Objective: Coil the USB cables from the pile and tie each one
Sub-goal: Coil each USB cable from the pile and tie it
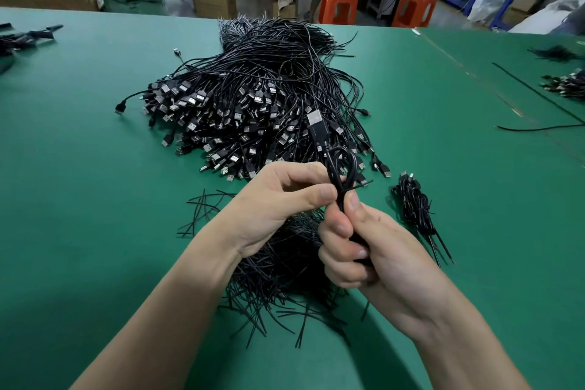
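A big pile of black USB cables [253, 98] lies on the green table [79, 168], plugs facing me. Above its near edge I hold one coiled USB cable [343, 165], its silver plug pointing up. My right hand [364, 250] grips the coil's lower part in curled fingers. My left hand [285, 196] pinches the coil's waist between thumb and forefinger, where a thin black tie sticks out to the right. Beneath my hands lies a heap of loose black twist ties [285, 266].
A tied cable bundle [414, 203] lies on the table right of my hands. More cable heaps [563, 85] sit at the far right and far left edges. One loose cable [538, 128] trails at right. Beyond the table stand orange stools [338, 5], cardboard boxes and a person.
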